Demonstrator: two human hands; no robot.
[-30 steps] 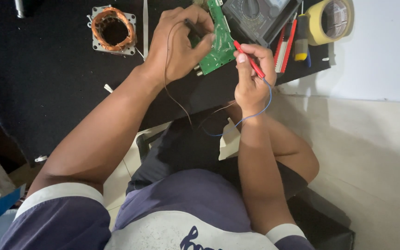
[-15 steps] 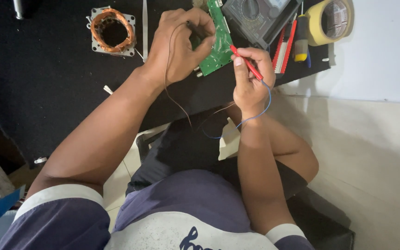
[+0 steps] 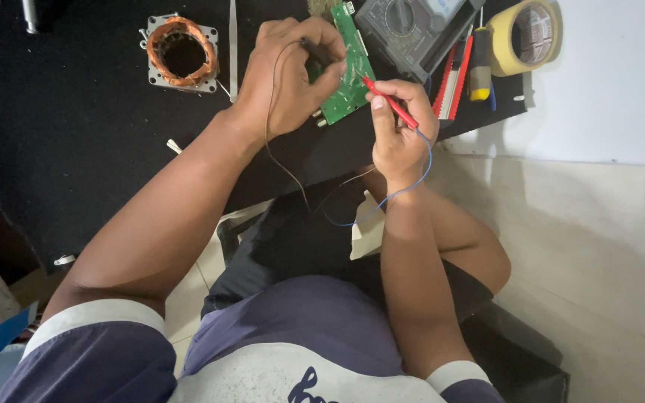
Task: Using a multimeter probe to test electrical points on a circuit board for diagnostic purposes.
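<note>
Left hand [image 3: 293, 71]: closed on a black probe [image 3: 315, 51], your fingers also steadying the green circuit board [image 3: 349, 67] just beyond your knuckles. Right hand [image 3: 401, 130]: pinched narrow on a red probe [image 3: 390, 103], its tip resting on the board's near edge. Keep your wrists braced and both tips still. Multimeter [image 3: 412, 26]: beyond your right hand; glance up, don't shift. Copper-wound stator [image 3: 182, 54]: left of your left hand. Yellow tape roll [image 3: 525, 33]: far right.
</note>
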